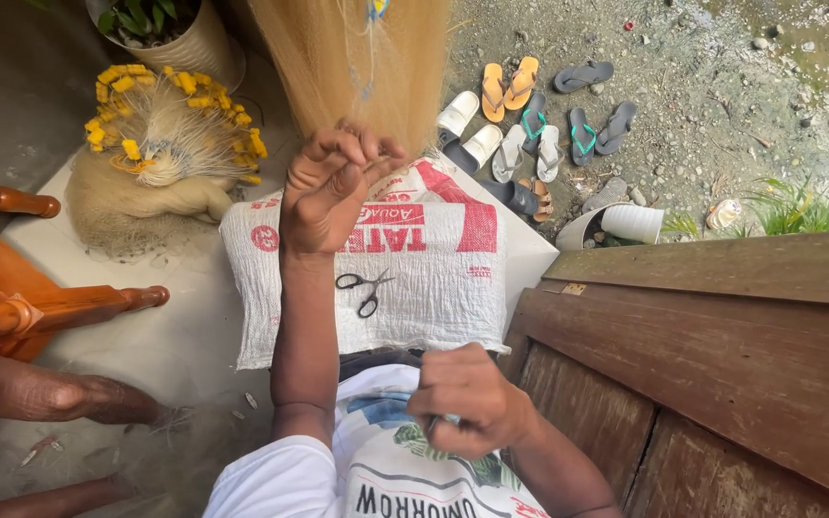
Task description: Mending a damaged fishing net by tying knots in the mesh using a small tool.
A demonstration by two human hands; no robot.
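My left hand [330, 187] is raised with fingers pinched on the lower edge of a fine tan fishing net [352, 67] that hangs down in front of me. My right hand [467, 398] is held close to my chest, fingers closed around a small thin tool whose pale tip barely shows. A white woven sack [434, 278] with red print is spread below my hands. Small black scissors [365, 288] lie on the sack, just under my left forearm.
A bundled net with several yellow floats [170, 129] lies at the left, by a potted plant [160, 29]. A wooden chair [11, 307] and another person's legs [59, 393] are at far left. Several sandals [530, 125] sit outside; a wooden door [722, 364] stands right.
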